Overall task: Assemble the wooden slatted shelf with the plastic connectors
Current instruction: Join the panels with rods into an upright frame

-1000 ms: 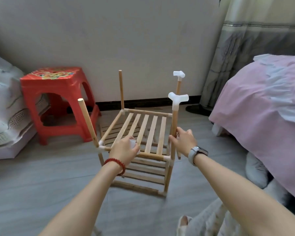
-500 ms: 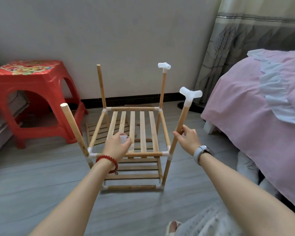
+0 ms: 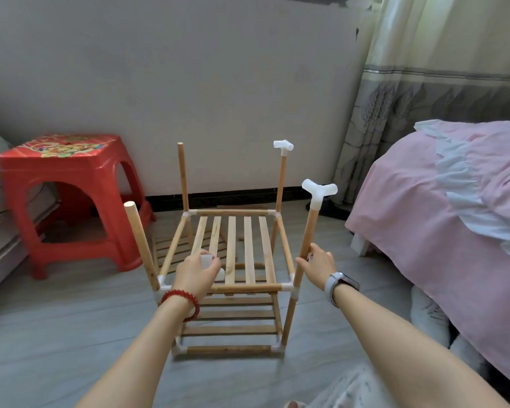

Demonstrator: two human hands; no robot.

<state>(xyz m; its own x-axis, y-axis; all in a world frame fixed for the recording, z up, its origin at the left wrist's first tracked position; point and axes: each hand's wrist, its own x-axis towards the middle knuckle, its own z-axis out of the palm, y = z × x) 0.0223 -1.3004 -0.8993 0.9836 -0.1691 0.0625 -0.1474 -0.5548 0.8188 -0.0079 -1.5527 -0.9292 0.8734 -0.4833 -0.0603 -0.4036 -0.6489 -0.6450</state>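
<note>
Two tiers are done on the wooden slatted shelf (image 3: 230,278), which stands on the grey floor (image 3: 56,334) in the middle of the room, between a red plastic stool (image 3: 68,201) on the left and a pink-covered bed (image 3: 442,219) on the right. Four dowels stick up from the upper tier, and only the right-side ones are capped so far: the far right post (image 3: 280,184) and the near right post (image 3: 306,242) each carry a white plastic connector on top. The far left post (image 3: 183,178) and the near left post (image 3: 139,242) are bare wood at the tip.

The right hand (image 3: 317,262) is wrapped loosely around the near right post about halfway up, I'd guess to steady the frame since those posts lean a bit. The left hand (image 3: 196,275) hovers over the front of the slats, closed around a loose white connector (image 3: 208,262) that peeks out past the fingers. Looks to me like that piece is headed for the near left post, so keeping it in hand right beside that dowel makes sense. Pushing it on might tilt the whole thing, hence the bracing grip.
</note>
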